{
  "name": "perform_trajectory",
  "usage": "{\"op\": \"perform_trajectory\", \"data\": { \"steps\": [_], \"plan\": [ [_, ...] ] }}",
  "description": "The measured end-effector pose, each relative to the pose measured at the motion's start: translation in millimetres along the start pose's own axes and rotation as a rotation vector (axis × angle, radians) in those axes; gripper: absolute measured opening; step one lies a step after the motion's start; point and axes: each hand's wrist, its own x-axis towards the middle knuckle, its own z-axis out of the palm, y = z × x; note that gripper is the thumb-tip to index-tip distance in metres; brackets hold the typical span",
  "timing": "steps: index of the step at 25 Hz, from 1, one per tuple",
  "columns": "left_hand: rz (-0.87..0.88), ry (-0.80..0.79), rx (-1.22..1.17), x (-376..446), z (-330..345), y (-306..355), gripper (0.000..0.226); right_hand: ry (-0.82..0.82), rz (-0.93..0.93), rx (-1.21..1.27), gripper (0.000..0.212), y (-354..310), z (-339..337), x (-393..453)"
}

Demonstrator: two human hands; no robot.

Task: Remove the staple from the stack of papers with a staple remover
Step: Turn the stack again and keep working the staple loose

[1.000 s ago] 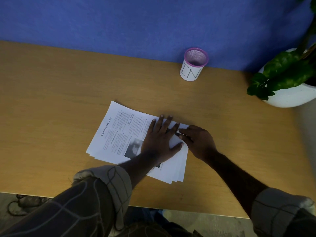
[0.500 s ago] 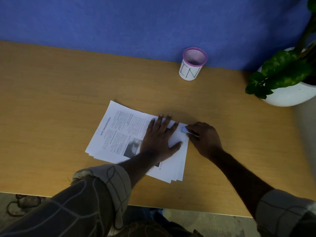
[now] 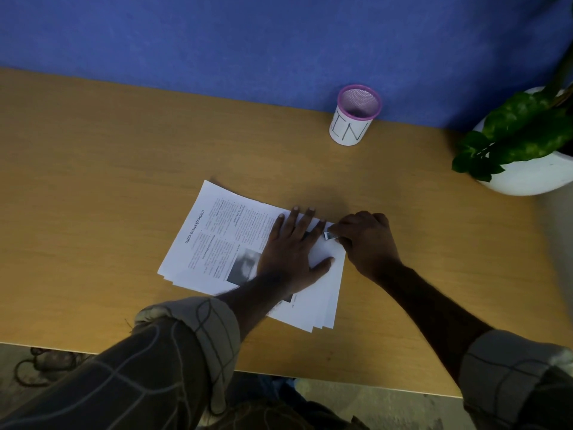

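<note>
Right hand (image 3: pixel 367 240) drawn back, gripping staple remover (image 3: pixel 329 235); left hand (image 3: pixel 291 246) flat on papers (image 3: pixel 223 237).

Dim, soft light; wide-angle edge bending

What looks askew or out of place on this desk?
Only the papers: the sheets are fanned, their edges stepped at the near corner rather than squared. The left hand presses them flat; the right hand holds the staple remover at the far corner. Nothing is spilled or damaged.
</note>
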Motion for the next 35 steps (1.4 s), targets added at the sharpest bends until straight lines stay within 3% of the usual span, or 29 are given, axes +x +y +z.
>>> {"op": "perform_trajectory", "data": {
  "steps": [12, 17, 22, 35],
  "plan": [
    [-0.013, -0.010, -0.007, 0.1, -2.3, 2.1, 0.076, -0.119, -0.110, -0.024, 0.023, -3.0, -6.0, 0.9],
    [-0.015, -0.021, -0.010, -0.5, -3.5, 2.1, 0.076, -0.126, -0.055, 0.070, 0.024, -3.4, -1.9, -1.0],
    [-0.013, -0.042, 0.004, -0.3, -3.4, 1.9, 0.079, -0.068, 0.122, 0.311, 0.024, 9.9, 0.1, -3.7],
    [-0.043, -0.008, -0.015, 0.9, 3.1, 0.9, 0.089, -0.042, 0.186, 0.312, 0.028, 15.2, 1.4, -9.9]
  ]
}}
